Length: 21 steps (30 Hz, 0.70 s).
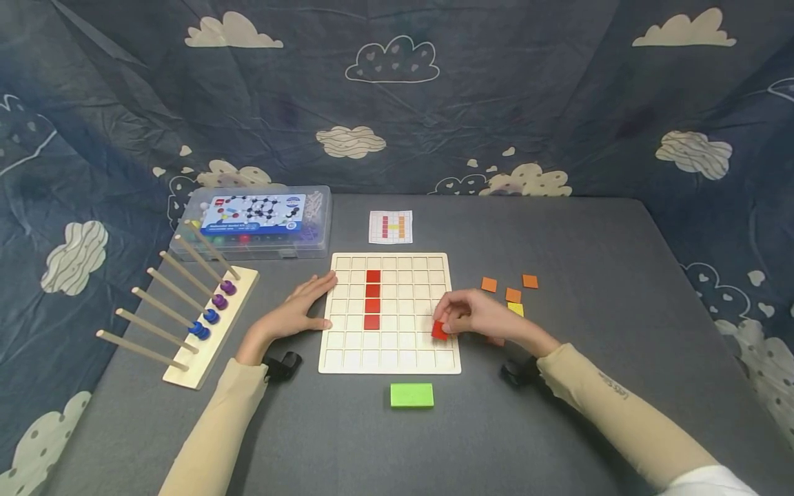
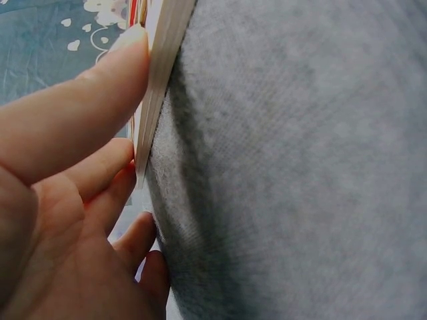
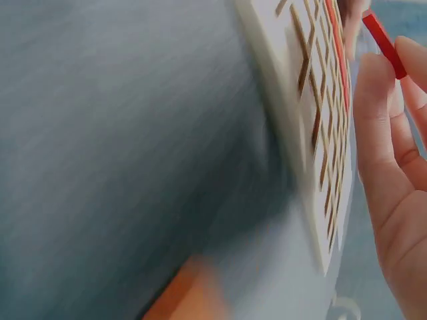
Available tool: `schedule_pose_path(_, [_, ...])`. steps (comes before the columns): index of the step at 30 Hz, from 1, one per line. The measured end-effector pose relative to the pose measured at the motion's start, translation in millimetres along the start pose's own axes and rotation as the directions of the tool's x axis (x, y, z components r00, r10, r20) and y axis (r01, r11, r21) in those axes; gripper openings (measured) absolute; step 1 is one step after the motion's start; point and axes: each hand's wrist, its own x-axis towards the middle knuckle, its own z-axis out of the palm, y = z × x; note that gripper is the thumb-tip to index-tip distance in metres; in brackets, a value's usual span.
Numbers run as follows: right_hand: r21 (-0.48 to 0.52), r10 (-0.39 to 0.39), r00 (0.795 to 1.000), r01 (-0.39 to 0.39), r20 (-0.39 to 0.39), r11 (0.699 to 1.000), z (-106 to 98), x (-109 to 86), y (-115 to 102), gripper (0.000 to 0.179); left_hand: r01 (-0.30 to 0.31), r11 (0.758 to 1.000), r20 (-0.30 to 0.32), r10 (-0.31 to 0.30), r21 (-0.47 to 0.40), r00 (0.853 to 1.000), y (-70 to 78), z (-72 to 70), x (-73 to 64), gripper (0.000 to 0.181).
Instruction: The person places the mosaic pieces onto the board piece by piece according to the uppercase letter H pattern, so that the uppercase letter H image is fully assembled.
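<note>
A wooden grid board lies flat on the table, with several red square tiles in one column left of its middle. My left hand rests against the board's left edge, its thumb and fingers extended; the left wrist view shows the thumb touching the rim. Over the board's right side, my right hand pinches a red square tile between thumb and fingers. In the right wrist view this tile is tilted and held above the grid surface.
Orange tiles and a yellow tile lie right of the board, some partly hidden by my right hand. Behind the board is a pattern card. A green block sits in front. At left stand a peg rack and a plastic case.
</note>
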Motion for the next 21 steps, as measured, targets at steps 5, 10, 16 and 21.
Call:
schedule_pose_path(5, [-0.03, -0.079, 0.994, 0.082, 0.08, 0.996, 22, 36.4, -13, 0.015, -0.006, 1.0, 0.001, 0.006, 0.001, 1.0, 0.2, -0.4, -0.5, 0.084])
schedule_pose_path(10, [-0.112, -0.112, 0.984, 0.128, 0.139, 0.985, 47, 67.1, -24, 0.018, -0.002, 1.0, 0.003, 0.002, 0.007, 1.0, -0.1, -0.4, -0.5, 0.083])
schedule_pose_path(16, [-0.344, -0.139, 0.982, 0.176, 0.128, 0.922, 69, 85.2, -40, 0.017, -0.001, 1.0, 0.004, 0.001, -0.007, 1.0, -0.2, 0.2, 0.5, 0.083])
schedule_pose_path(21, [-0.502, -0.138, 0.985, 0.17, 0.101, 0.848, 77, 88.2, -49, 0.017, -0.005, 1.0, 0.003, 0.005, -0.009, 1.0, -0.1, -0.5, 0.1, 0.083])
